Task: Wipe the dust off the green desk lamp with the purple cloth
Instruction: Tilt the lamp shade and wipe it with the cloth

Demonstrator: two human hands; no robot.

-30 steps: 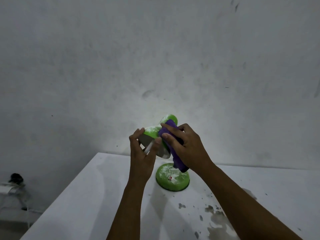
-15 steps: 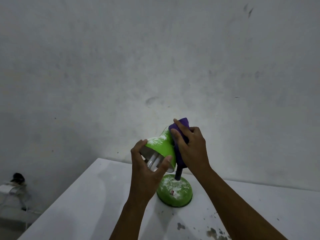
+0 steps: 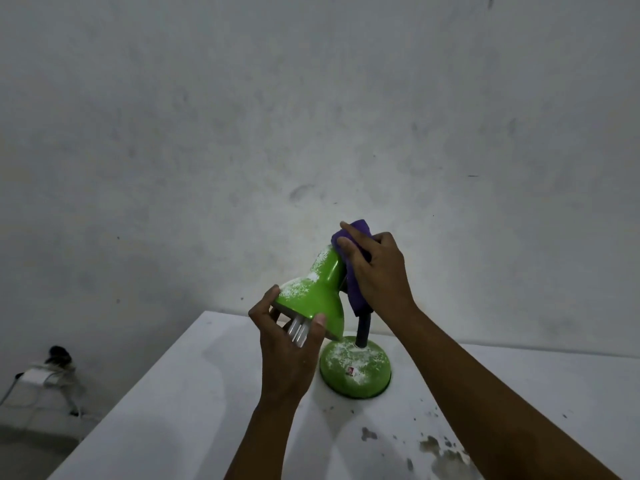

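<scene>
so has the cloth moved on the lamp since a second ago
Yes. The cloth has slid from the middle of the shade up to its narrow top end, farther from the base.

The green desk lamp (image 3: 313,296) stands on the white tabletop (image 3: 180,403) before the wall, left hand (image 3: 287,344) at its shade's mouth, right hand (image 3: 377,268) pressing the purple cloth (image 3: 353,289) behind the shade's top.

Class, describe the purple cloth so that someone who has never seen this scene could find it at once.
Start at the white table, where a green desk lamp stands on a round base. At the narrow top end of its tilted shade, the right hand presses a folded purple cloth. It is the only purple thing, hanging down beside the dark neck.
</scene>
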